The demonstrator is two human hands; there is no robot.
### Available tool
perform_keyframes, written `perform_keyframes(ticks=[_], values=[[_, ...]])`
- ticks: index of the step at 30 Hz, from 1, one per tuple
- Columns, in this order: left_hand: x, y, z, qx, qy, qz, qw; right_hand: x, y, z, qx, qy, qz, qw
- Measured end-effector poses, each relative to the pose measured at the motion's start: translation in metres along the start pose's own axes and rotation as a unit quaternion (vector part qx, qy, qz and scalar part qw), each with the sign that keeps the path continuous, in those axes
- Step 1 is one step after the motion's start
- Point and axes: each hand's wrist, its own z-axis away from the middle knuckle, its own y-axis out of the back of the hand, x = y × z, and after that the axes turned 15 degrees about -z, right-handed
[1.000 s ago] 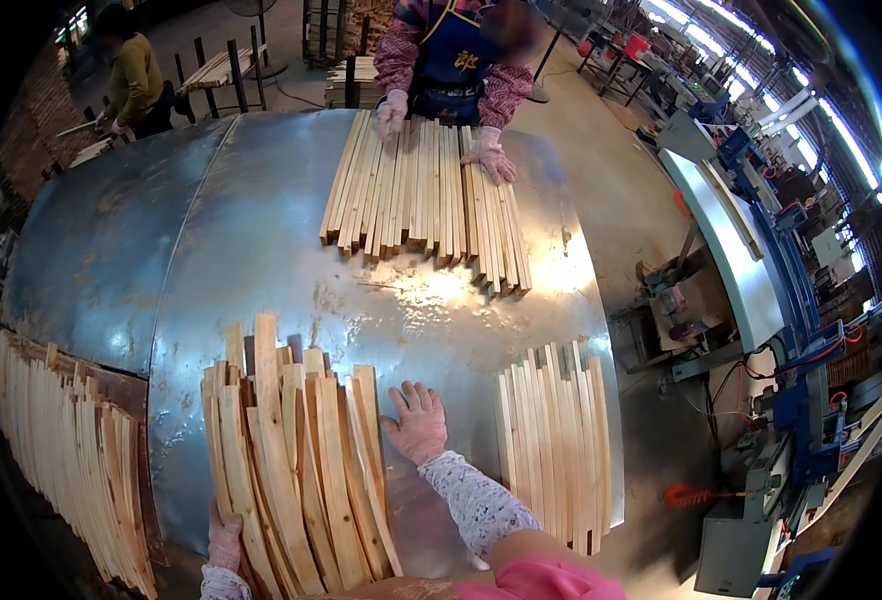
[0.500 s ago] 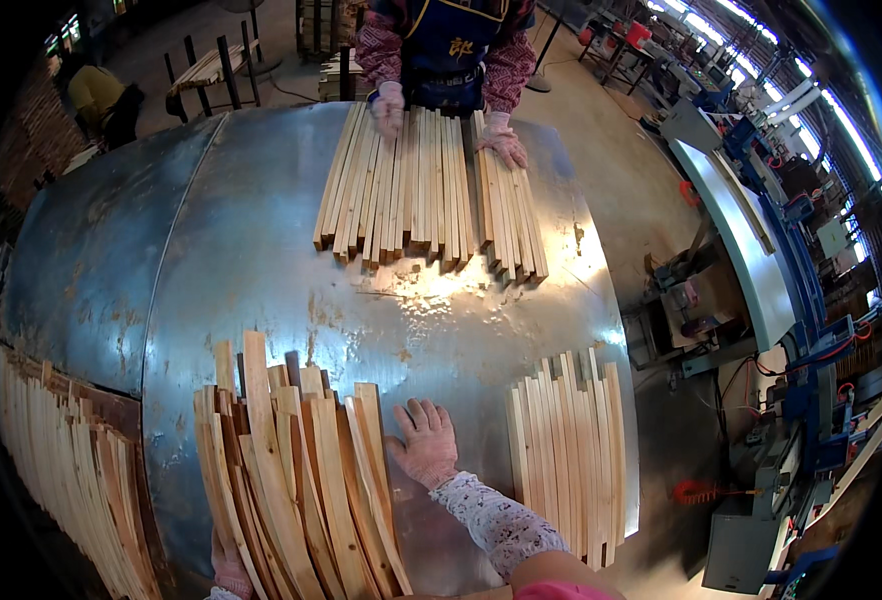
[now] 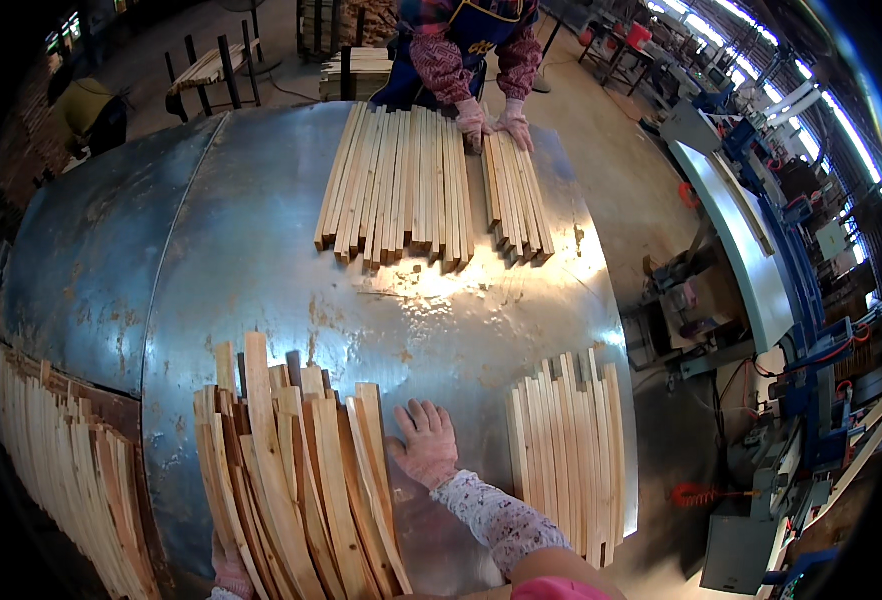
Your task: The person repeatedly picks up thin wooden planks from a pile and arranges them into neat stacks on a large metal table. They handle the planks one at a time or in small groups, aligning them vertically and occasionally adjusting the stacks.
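Observation:
My right hand (image 3: pixel 426 445), in a pale pinkish glove, lies with fingers spread on the metal tabletop, its thumb close to the right side of a loose pile of wooden strips (image 3: pixel 336 480). The strips in this pile are uneven and partly stacked over one another. At the pile's lower left edge my left hand (image 3: pixel 229 572) shows only in part; its fingers are hidden by the wood. To the right of my right forearm lies a neater row of wooden strips (image 3: pixel 566 450), side by side and apart from my hand.
Across the metal table (image 3: pixel 251 250), a co-worker's gloved hands (image 3: pixel 494 128) touch a small group of strips (image 3: pixel 516 200) beside a larger row of strips (image 3: pixel 396 185). More strips (image 3: pixel 71 460) lie at the left. Blue machinery (image 3: pixel 811 330) stands beyond the table's right edge.
The co-worker's hands have come together over the right-hand group of strips, and that group has shifted slightly farther from me and right. My hands have hardly moved.

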Motion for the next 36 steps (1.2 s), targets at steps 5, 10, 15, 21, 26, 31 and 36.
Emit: perform_keyframes(ticks=[5, 10, 15, 21, 26, 31, 36], values=[[0.093, 0.007, 0.033, -0.027, -0.035, -0.006, 0.999, -0.004, -0.003, 0.000, -0.012, 0.004, -0.016, 1.000], [-0.046, 0.019, 0.005, 0.098, -0.242, -0.491, 0.831, -0.010, -0.012, 0.007, -0.017, -0.001, 0.006, 1.000], [0.042, 0.010, 0.010, 0.032, -0.081, -0.073, 0.994, -0.010, -0.024, 0.011, 0.003, 0.005, 0.034, 0.999], [0.015, 0.009, -0.003, 0.050, -0.204, -0.213, 0.954, -0.008, -0.028, 0.013, -0.036, -0.060, 0.048, 0.996], [0.027, -0.006, 0.004, 0.098, -0.176, -0.084, 0.976, -0.034, 0.007, -0.049, -0.043, -0.205, -0.165, 0.964], [0.025, 0.000, 0.009, 0.073, -0.123, -0.071, 0.987, -0.111, 0.018, -0.157, -0.058, -0.190, -0.320, 0.926], [0.037, 0.006, 0.017, 0.053, -0.107, -0.050, 0.992, -0.180, 0.010, -0.233, -0.150, -0.109, -0.276, 0.943]])
